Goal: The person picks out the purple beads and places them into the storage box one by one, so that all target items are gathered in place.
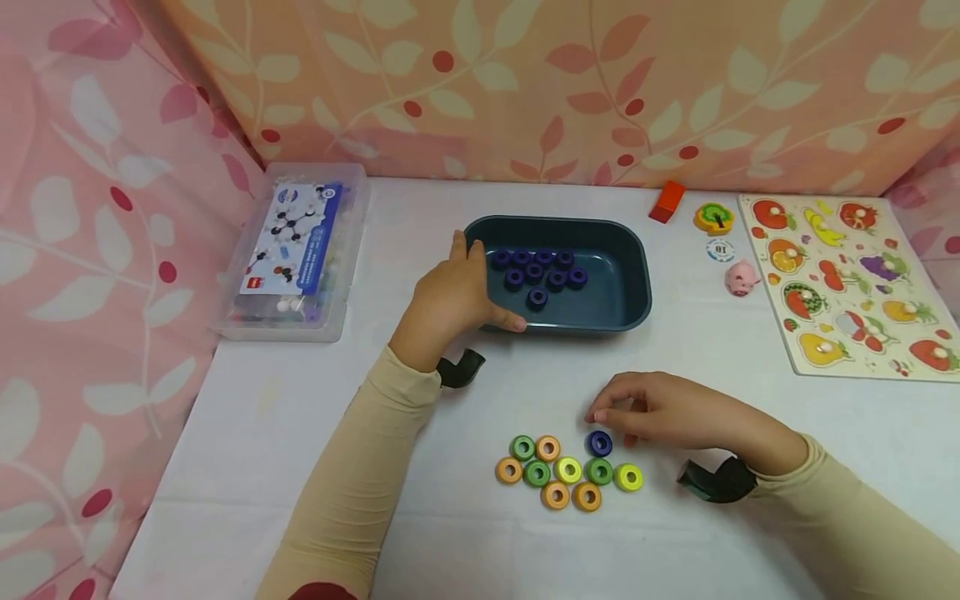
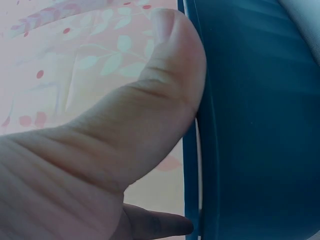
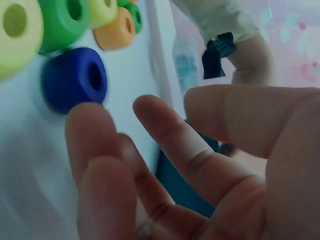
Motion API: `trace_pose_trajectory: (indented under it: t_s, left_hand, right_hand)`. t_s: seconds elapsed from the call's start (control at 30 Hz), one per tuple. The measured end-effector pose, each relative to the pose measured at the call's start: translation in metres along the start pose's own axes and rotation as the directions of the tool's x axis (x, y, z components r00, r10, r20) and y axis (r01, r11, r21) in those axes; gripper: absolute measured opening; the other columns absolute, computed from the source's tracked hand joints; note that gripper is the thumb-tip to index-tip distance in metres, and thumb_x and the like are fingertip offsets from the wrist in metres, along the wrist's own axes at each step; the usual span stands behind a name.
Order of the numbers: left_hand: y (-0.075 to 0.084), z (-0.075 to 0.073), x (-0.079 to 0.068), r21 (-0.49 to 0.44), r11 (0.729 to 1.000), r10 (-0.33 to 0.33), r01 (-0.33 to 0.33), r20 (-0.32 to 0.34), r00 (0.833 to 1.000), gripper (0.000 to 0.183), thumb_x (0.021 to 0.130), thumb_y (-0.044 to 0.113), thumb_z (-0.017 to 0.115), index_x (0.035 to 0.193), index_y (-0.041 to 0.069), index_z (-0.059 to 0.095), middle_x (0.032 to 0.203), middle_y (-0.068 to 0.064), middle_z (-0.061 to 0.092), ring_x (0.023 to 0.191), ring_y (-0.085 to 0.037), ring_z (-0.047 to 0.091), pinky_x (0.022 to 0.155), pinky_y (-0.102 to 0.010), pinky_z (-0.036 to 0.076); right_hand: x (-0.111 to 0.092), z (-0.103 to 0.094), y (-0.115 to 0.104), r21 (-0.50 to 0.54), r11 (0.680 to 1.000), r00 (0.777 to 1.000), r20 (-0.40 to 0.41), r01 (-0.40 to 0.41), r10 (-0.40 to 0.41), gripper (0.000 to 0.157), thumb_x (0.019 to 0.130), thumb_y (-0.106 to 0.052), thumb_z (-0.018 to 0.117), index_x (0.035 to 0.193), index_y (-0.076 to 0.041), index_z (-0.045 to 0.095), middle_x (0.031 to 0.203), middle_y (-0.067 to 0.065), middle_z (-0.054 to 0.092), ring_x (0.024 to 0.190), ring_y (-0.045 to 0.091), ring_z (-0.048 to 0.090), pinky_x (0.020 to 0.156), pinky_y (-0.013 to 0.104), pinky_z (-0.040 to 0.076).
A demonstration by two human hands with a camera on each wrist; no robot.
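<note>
A dark blue-green rectangular tub [image 1: 615, 287] holds several dark blue rings [image 1: 533, 272], mostly toward its left and back. My left hand [image 1: 453, 296] rests at the tub's left end, fingers spread at the left rim and thumb along the front; the left wrist view shows the thumb against the wall. Below the tub, my right hand [image 1: 663, 412] hovers with loosely bent fingers and nothing between them. Its fingertips are right by a single dark blue ring [image 3: 65, 80] on the white cloth. Orange, green and yellow rings [image 1: 556, 486] lie in a loose cluster beside that ring.
At the left stands a clear plastic case [image 1: 330, 321] with a molecule-picture label. To the right lie a red block [image 1: 667, 202], a tree-shaped piece [image 1: 713, 218], a round white piece [image 1: 721, 249], a pink pig [image 1: 741, 278] and a fruit puzzle board [image 1: 847, 292]. Floral cloth hangs behind.
</note>
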State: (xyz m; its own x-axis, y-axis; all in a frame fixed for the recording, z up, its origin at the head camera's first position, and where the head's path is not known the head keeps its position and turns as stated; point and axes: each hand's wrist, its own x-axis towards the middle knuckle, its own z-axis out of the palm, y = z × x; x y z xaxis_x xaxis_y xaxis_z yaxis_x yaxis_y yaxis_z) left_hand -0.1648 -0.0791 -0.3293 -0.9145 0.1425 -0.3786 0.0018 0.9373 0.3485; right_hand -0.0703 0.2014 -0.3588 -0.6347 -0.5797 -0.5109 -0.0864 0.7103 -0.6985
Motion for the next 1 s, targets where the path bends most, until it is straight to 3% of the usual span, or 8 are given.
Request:
trace_pose_trajectory:
  t_s: [0.4, 0.7, 0.83, 1.0]
  left_hand:
    - [0.0, -0.001, 0.0, 0.006, 1.0, -0.005, 0.005, 0.014, 1.0, 0.139, 0.06, 0.067, 0.087, 0.162, 0.008, 0.012, 0.169, -0.016, -0.005, 0.141, -0.036, 0.044, 0.104, -0.046, 0.048]
    - [0.0, -0.001, 0.0, 0.004, 1.0, -0.002, 0.002, 0.016, 1.0, 0.139, 0.06, 0.067, 0.087, 0.162, 0.009, 0.012, 0.169, -0.016, -0.006, 0.14, -0.036, 0.045, 0.104, -0.046, 0.048]
    - [0.001, -0.001, 0.0, 0.003, 1.0, 0.005, -0.005, 0.017, 1.0, 0.139, 0.06, 0.067, 0.087, 0.162, 0.008, 0.012, 0.169, -0.017, -0.006, 0.141, -0.035, 0.045, 0.103, -0.046, 0.048]
    - [-0.001, -0.001, 0.001, 0.004, 1.0, 0.006, -0.006, 0.014, 1.0, 0.139, 0.06, 0.066, 0.087, 0.162, 0.008, 0.012, 0.169, -0.016, -0.006, 0.14, -0.035, 0.046, 0.103, -0.046, 0.049]
  right_hand:
    - [0.004, 0.012, -0.001, -0.06, 0.996, 0.998, -0.019, 0.06, -0.061, 0.014, 0.097, -0.042, 0.065, 0.101, -0.033, 0.074, 0.1, -0.014, 0.065, 0.09, 0.007, 0.057, 0.078, 0.023, 0.047]
    - [0.006, 0.01, 0.001, -0.025, 0.999, 0.999, -0.008, 0.044, -0.044, 0.014, 0.097, -0.041, 0.065, 0.097, -0.03, 0.075, 0.097, -0.01, 0.066, 0.084, 0.007, 0.062, 0.076, 0.023, 0.05]
    - [0.004, -0.003, -0.006, -0.017, 0.999, 0.998, -0.051, 0.042, -0.043, 0.016, 0.098, -0.04, 0.064, 0.101, -0.028, 0.074, 0.098, -0.008, 0.066, 0.082, 0.009, 0.064, 0.074, 0.024, 0.052]
    - [0.009, -0.039, -0.027, 0.021, 0.999, 0.985, -0.17, 0.032, -0.028, 0.023, 0.1, -0.038, 0.062, 0.113, -0.021, 0.072, 0.101, -0.001, 0.072, 0.087, 0.019, 0.07, 0.079, 0.029, 0.057]
